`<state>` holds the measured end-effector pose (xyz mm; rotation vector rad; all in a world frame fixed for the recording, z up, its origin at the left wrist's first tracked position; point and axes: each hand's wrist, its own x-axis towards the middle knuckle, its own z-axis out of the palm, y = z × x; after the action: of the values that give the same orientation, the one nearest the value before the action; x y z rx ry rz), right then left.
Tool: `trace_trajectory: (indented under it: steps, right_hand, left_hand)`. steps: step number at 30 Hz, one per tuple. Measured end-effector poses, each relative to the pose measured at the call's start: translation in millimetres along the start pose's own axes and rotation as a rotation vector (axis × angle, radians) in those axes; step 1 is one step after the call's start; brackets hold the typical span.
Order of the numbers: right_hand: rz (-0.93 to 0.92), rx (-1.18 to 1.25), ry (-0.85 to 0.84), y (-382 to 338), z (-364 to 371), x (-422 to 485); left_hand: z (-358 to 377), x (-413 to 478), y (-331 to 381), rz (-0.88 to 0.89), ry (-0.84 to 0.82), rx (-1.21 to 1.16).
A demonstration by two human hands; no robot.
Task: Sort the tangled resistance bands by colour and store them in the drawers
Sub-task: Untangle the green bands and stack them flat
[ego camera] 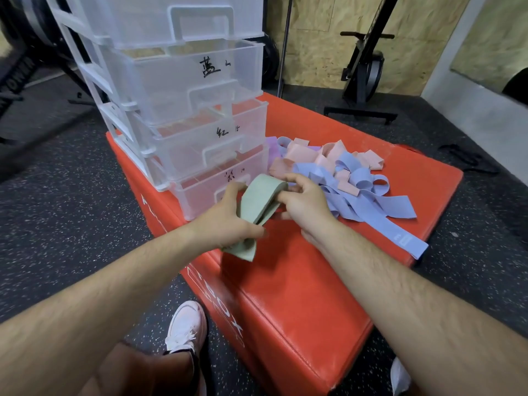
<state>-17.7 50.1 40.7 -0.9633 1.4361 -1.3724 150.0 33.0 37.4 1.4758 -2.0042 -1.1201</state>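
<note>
At frame centre, above the red box (314, 281), both hands hold a green band (258, 201). The left hand (228, 221) grips its lower part with curled fingers, and the right hand (307, 201) pinches its upper fold. Just right lies the pile (351, 178) of tangled blue and pink bands. Clear drawers (185, 110) stand upper left on the box.

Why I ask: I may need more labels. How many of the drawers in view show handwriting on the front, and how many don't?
With handwriting: 3 (second drawer, third drawer, bottom drawer)
None showing: 1 (top drawer, front partly out of frame)
Total: 4 drawers
</note>
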Motion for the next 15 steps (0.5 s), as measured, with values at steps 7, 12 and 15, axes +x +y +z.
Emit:
trace_trajectory:
  steps: [7, 12, 15]
  right_hand:
    - [0.179, -0.027, 0.019, 36.7, 26.5, 23.9]
    - [-0.229, -0.549, -0.03, 58.7, 27.4, 43.1]
    - [-0.293, -0.761, -0.172, 53.5, 16.4, 45.6]
  left_hand:
    - [-6.2, 3.0, -19.6, 0.034, 0.11, 0.412]
    - [-3.6, 12.5, -37.9, 0.053, 0.086, 0.523]
    - [-3.7, 19.8, -46.5, 0.07, 0.073, 0.511]
